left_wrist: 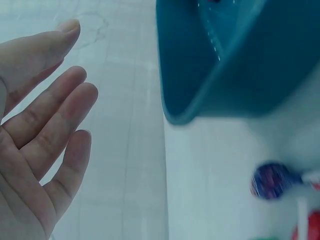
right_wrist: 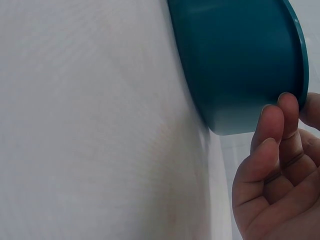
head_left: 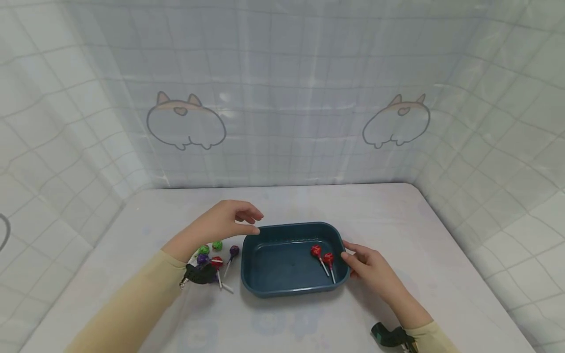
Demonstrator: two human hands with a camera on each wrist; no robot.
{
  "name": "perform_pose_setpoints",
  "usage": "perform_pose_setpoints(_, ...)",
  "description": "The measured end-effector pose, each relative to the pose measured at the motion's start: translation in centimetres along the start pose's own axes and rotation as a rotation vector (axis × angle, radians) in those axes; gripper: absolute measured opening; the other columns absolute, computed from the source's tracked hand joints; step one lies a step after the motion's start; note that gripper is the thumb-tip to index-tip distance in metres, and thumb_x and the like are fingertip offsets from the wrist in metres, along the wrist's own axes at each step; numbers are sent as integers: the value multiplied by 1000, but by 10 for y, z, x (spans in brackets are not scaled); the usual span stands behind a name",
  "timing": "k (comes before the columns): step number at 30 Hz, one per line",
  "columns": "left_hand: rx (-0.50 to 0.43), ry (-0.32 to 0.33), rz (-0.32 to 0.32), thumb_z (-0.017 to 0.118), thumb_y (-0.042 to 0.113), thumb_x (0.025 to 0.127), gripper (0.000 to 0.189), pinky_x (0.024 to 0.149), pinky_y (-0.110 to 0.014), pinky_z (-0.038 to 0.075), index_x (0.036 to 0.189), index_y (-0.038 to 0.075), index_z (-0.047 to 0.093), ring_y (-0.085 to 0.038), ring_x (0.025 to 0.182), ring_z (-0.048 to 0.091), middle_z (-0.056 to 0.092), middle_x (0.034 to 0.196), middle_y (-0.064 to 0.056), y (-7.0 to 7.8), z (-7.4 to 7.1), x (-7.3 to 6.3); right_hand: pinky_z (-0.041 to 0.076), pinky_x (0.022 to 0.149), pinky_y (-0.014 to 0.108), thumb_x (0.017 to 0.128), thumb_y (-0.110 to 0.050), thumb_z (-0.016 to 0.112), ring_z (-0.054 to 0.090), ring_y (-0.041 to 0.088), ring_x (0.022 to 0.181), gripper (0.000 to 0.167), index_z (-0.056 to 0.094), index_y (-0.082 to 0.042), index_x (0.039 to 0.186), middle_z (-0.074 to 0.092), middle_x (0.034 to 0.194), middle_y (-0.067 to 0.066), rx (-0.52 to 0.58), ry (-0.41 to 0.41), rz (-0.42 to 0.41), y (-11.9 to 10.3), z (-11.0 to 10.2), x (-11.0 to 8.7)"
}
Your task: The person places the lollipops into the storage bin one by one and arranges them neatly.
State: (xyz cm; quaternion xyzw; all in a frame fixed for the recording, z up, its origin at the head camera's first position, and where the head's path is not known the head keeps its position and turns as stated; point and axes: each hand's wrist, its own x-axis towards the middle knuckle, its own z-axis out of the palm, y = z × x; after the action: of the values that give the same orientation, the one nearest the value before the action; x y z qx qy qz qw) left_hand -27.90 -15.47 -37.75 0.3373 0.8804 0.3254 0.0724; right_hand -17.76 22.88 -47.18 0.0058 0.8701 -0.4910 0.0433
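A dark teal plastic tray (head_left: 287,293) sits on the table with two red lollipops (head_left: 316,251) lying at its right side. My right hand (head_left: 374,272) pinches the tray's right rim, thumb over the edge and fingers against the outer wall, as the right wrist view shows on the tray wall (right_wrist: 240,65). Over the tray's back left corner hovers my left hand (head_left: 227,219), its fingers loosely bent and nothing held. In the left wrist view the left palm (left_wrist: 25,185) is bare, apart from the tray (left_wrist: 240,85).
Left of the tray lies a cluster of wrapped lollipops: green ones (head_left: 217,246), a purple one (head_left: 234,251) and a red one (head_left: 217,262), partly hidden by the left wrist's black camera strap (head_left: 200,274). White tiled-pattern curtains (head_left: 291,122) enclose the table's back and sides.
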Motion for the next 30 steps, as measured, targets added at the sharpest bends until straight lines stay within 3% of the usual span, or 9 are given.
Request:
perform_pose_setpoints(13,5,67,-135,77,42,86,37,92,-43,51,117,23,69,-13,103,64,67,112,10,-40,-7,-53,52,63,32,97,-33,65,61,23,70,48,57,-13,140,63,76,5,-12,0,2,-5,1,-3)
perform_pose_setpoints(21,-50,92,-173,77,35,88,35,88,-41,52,115,15,70,-15,101,65,69,112,3,-71,9,-79,53,65,32,97,-36,65,61,24,71,49,57,-13,140,64,79,6,1,-4,15,-5,0,-4)
perform_pose_setpoints(30,-19,112,-222,76,30,89,21,87,-43,52,107,20,73,-12,95,64,69,100,11,-90,29,-91,53,64,33,97,-35,65,60,24,71,49,57,-13,140,63,79,6,3,-3,26,-6,1,-4)
